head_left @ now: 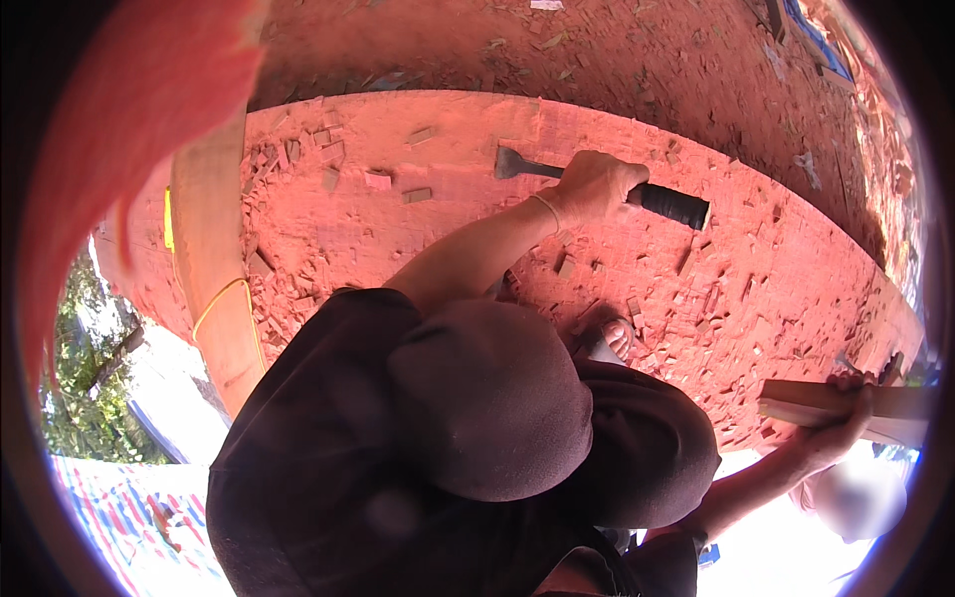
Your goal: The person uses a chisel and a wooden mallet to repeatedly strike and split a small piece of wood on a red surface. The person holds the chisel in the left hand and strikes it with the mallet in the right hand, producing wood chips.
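My left hand (597,184) is closed around a chisel (537,167) between its broad, flat blade and its black-wrapped handle. The blade points left, and the tool is over a large reddish wooden board (448,249) strewn with chips. Off to the right, my right hand (846,413) grips a squared length of timber (796,400), its fingers curled over the upper edge. The timber's far end runs toward the dark rim of the picture. Small dark shapes beside those fingers are too unclear to name.
Wood chips (328,149) lie scattered over the board. A long plank (214,259) with a yellow cord (227,298) borders the left side. My knees (487,398) and a foot (617,338) are close below. Striped sheeting (139,522) shows at lower left, a blurred shape (856,497) at lower right.
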Action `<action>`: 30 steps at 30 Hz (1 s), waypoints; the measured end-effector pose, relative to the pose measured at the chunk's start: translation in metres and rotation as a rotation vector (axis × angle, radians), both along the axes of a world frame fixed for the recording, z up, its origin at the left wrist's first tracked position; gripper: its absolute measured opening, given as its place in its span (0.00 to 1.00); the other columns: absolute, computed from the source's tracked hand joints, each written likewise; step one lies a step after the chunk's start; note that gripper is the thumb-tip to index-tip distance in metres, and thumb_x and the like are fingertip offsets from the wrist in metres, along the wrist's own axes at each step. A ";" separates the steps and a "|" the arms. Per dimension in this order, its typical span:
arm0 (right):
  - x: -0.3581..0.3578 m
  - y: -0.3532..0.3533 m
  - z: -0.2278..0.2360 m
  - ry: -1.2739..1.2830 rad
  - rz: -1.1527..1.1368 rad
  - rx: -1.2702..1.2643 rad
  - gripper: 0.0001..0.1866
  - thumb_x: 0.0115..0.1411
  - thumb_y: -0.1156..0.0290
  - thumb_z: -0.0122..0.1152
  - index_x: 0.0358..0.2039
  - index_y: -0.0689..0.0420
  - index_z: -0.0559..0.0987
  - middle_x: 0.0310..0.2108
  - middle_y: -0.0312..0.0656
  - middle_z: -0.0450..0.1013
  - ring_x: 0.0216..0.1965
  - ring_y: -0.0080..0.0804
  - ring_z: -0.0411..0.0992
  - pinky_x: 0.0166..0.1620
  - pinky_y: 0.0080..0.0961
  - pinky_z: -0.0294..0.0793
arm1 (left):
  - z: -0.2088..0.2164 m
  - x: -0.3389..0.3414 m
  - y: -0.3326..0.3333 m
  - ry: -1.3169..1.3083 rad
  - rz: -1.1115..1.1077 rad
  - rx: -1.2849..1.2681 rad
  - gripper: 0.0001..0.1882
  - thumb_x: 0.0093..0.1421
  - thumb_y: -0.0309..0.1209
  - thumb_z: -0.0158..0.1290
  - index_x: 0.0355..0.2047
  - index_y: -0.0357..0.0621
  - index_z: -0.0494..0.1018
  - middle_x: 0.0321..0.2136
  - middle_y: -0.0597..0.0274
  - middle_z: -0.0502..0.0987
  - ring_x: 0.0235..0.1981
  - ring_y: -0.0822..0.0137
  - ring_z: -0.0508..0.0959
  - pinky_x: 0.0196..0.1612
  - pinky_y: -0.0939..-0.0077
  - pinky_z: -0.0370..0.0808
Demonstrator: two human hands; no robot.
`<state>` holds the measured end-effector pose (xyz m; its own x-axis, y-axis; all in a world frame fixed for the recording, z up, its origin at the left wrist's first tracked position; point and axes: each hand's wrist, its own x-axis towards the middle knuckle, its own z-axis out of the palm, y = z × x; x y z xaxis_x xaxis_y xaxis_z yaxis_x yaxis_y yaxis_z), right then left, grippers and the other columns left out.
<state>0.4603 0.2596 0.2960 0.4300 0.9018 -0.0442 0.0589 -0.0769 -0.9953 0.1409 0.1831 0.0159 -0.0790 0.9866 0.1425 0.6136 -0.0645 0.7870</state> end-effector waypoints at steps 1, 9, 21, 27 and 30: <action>-0.025 0.004 0.003 0.046 0.049 0.059 0.10 0.63 0.67 0.59 0.35 0.62 0.79 0.26 0.41 0.74 0.35 0.30 0.73 0.45 0.27 0.73 | -0.003 0.001 0.001 -0.008 0.009 0.004 0.10 0.46 0.36 0.63 0.27 0.49 0.74 0.19 0.56 0.77 0.25 0.48 0.81 0.28 0.53 0.74; -0.055 -0.111 -0.167 -0.461 0.688 -0.704 0.18 0.46 0.73 0.70 0.37 0.63 0.75 0.25 0.37 0.73 0.22 0.26 0.69 0.27 0.27 0.68 | 0.002 -0.036 -0.025 0.136 -0.001 -0.052 0.11 0.46 0.36 0.64 0.25 0.47 0.73 0.19 0.55 0.77 0.25 0.48 0.81 0.28 0.53 0.74; 0.031 -0.042 -0.044 -0.247 0.135 -0.254 0.13 0.56 0.65 0.68 0.27 0.63 0.78 0.21 0.40 0.71 0.24 0.29 0.70 0.29 0.26 0.70 | 0.023 0.006 0.041 0.006 -0.090 0.176 0.14 0.47 0.37 0.67 0.30 0.47 0.76 0.21 0.56 0.80 0.25 0.54 0.83 0.28 0.56 0.76; 0.109 -0.023 -0.026 -0.229 0.107 -0.135 0.15 0.60 0.60 0.66 0.33 0.60 0.78 0.27 0.38 0.71 0.31 0.28 0.71 0.39 0.27 0.71 | 0.018 0.004 0.057 -0.038 -0.076 0.141 0.13 0.49 0.37 0.65 0.29 0.47 0.74 0.20 0.56 0.78 0.25 0.50 0.82 0.28 0.54 0.75; 0.125 0.001 -0.013 -0.118 0.084 -0.052 0.15 0.66 0.58 0.61 0.39 0.59 0.78 0.30 0.38 0.74 0.34 0.30 0.73 0.44 0.29 0.74 | 0.018 0.010 0.048 -0.024 -0.121 0.107 0.12 0.49 0.36 0.64 0.29 0.49 0.73 0.20 0.58 0.77 0.25 0.51 0.82 0.28 0.54 0.74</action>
<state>0.5850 0.2607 0.2833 0.3584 0.9324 -0.0456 0.1838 -0.1184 -0.9758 0.1512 0.2308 0.0337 0.0352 0.9684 0.2469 0.5774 -0.2214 0.7859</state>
